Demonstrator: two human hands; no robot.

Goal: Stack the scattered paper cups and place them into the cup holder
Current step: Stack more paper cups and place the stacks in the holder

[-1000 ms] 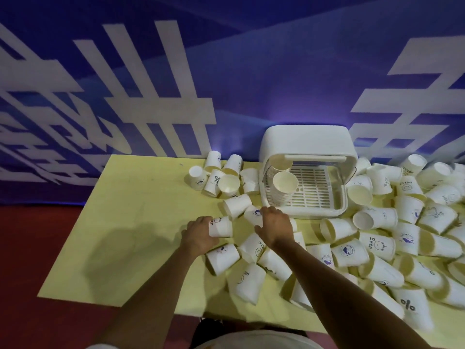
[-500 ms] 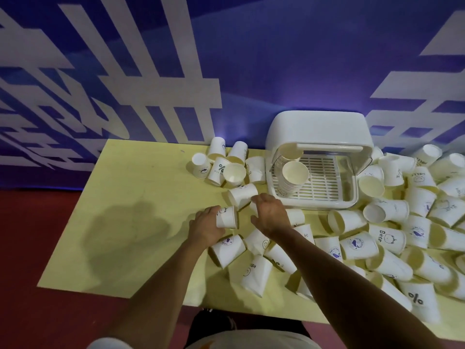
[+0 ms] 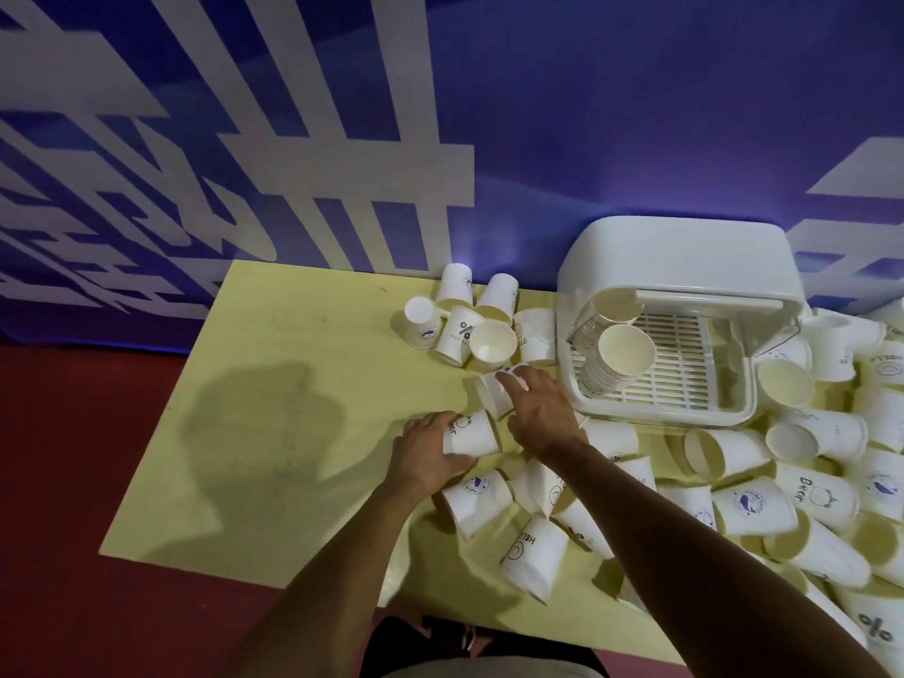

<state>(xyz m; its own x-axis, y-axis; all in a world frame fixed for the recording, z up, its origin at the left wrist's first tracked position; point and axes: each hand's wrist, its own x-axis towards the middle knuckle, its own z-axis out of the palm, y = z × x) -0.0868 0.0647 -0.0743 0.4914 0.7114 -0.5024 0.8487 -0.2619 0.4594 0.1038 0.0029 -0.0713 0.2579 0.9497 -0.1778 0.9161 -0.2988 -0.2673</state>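
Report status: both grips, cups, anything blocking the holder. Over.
Left grip holds a lying cup. Right grip rests on a second cup, fingers straight. Cup holder has one stack inside. Loose cups crowd its sides.

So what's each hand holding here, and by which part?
Left hand grips a lying cup round its side wall. Right hand rests fingers on another cup; a grip there cannot be told.

Left hand (image 3: pixel 429 450) curled in a grip, right hand (image 3: pixel 540 408) seemingly outstretched
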